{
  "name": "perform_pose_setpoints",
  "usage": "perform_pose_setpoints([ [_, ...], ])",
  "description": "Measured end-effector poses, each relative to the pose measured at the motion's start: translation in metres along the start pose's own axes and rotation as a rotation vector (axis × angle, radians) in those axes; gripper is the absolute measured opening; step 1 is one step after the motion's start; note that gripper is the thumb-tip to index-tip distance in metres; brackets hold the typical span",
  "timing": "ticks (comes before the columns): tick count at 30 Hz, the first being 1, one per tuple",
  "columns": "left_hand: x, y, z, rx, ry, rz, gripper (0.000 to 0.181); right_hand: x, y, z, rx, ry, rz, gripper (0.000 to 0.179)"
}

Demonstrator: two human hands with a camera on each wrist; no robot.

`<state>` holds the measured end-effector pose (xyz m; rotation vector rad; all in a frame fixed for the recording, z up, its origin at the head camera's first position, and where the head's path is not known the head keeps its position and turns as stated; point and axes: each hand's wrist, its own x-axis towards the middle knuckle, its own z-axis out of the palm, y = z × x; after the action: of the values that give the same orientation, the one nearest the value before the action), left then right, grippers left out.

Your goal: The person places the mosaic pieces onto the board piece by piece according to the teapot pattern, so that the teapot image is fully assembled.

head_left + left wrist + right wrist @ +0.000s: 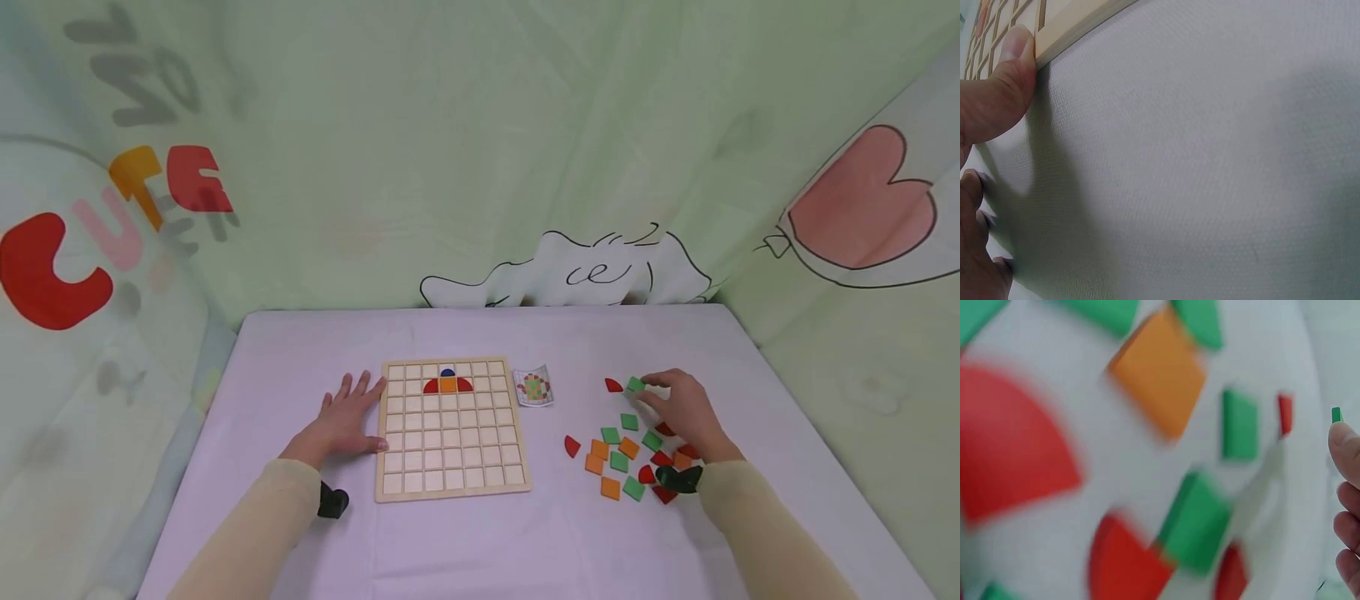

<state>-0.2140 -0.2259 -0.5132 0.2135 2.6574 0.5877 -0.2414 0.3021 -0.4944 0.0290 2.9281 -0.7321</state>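
Note:
A wooden grid board (453,497) lies on the table, with an orange square (447,385), a blue rounded piece (447,372) above it and a red curved piece (465,386) on either side. My left hand (345,423) rests spread at the board's left edge; in the left wrist view its thumb (1016,47) lies on the frame. Out to the right, my right hand (688,410) pinches a green square tile (635,383) between thumb and fingertips. The same green tile (1336,415) shows above the thumb in the right wrist view.
Several loose green, orange and red pieces lie scattered on the right, such as an orange square (611,488) and a red quarter-circle (572,447). A small printed pattern card (533,387) lies beside the board. Fabric walls (375,167) stand behind and at both sides.

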Motion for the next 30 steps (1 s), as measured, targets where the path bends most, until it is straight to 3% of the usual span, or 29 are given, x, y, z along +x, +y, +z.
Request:
perform_pose_setpoints([
  [10,0.0,-0.001,0.0,0.002,0.007,0.006,0.106,0.018,-0.071,0.003,-0.009,0.032,-0.161,0.033],
  [20,-0.003,0.0,-0.001,-0.002,0.009,0.012,0.105,0.031,-0.134,0.031,0.013,0.011,-0.295,0.031],
  [30,0.001,0.0,-0.002,0.007,0.002,0.015,0.105,0.033,-0.183,0.063,0.054,-0.103,-0.274,0.034],
])
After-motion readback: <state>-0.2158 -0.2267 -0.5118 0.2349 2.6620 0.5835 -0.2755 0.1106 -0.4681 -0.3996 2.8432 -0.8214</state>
